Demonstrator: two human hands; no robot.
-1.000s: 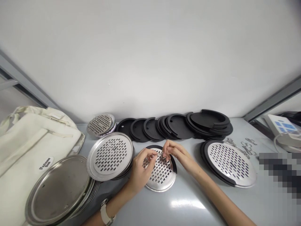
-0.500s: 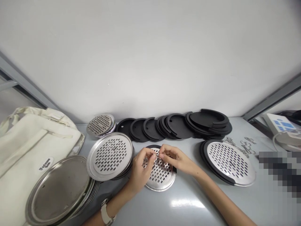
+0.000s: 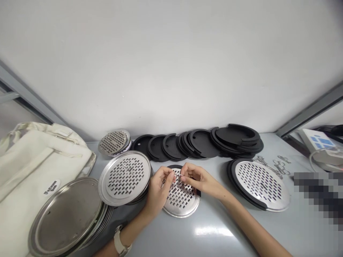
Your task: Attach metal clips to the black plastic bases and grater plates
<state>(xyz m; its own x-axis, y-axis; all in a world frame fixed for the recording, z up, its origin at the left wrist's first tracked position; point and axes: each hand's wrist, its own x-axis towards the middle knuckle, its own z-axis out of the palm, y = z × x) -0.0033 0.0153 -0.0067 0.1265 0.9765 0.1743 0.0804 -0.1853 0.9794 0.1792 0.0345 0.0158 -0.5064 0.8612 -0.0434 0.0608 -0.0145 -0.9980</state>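
My left hand (image 3: 158, 191) and my right hand (image 3: 198, 180) meet over a slotted metal disc (image 3: 181, 211) with a black rim part along its far and right edge. Between my fingertips is a small shiny key ring (image 3: 178, 174), thin and partly hidden. The left thumb and forefinger pinch one end, the right fingers the other. Just left of my left hand, a larger slotted metal disc (image 3: 125, 178) tops a stack. To the right of my right hand lies another slotted disc (image 3: 261, 185) in a black holder (image 3: 241, 194).
Black round holders (image 3: 205, 142) line the wall. Loose metal rings and clasps (image 3: 280, 166) lie at the right, near a white device (image 3: 317, 141). At the left are plain metal plates (image 3: 68, 214), a cream bag (image 3: 40, 160) and small slotted discs (image 3: 114, 141).
My right hand has turned and shifted slightly left, closing in on my left fingertips. The ring, plainly round earlier, now shows as a thin line between them. The disc below has stayed put.
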